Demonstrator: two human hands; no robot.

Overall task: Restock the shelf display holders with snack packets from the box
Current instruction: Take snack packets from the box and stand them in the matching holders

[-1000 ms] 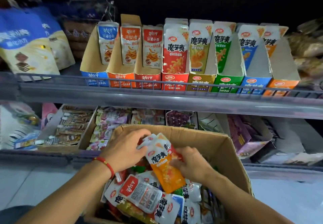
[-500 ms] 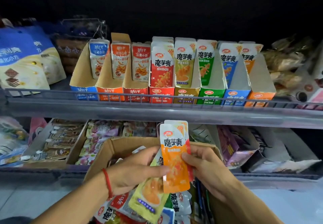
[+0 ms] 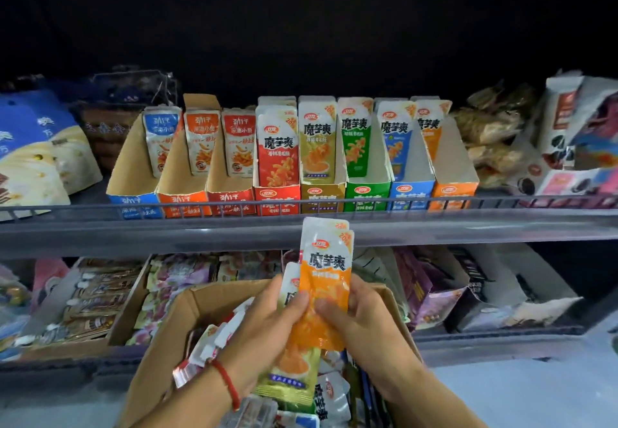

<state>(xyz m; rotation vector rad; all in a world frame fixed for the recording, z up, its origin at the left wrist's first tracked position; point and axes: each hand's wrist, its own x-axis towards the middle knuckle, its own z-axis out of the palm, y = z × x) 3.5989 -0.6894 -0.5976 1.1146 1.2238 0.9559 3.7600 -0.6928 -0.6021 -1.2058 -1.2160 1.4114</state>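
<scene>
Both hands hold a small stack of snack packets upright above the cardboard box [image 3: 174,334]. The front one is an orange packet [image 3: 326,280]; a yellow-green packet [image 3: 291,381] hangs behind it. My left hand [image 3: 264,330] grips the stack from the left, my right hand [image 3: 361,324] from the right. The box below holds several loose packets. On the upper shelf stands a row of display holders: blue, orange and red ones at left, then a red holder [image 3: 277,195], a yellow, a green, a blue, and an orange holder [image 3: 451,193] at the right end.
A grey wire rail [image 3: 100,208] runs along the upper shelf's front edge. Large blue bags [image 3: 30,156] sit at the left, wrapped snacks [image 3: 495,136] at the right. The lower shelf carries a tray of sachets [image 3: 90,297] and purple packs [image 3: 431,294].
Both hands lifted the orange packet stack out of the box and raised it toward the upper shelf's edge. My view tilted upward.
</scene>
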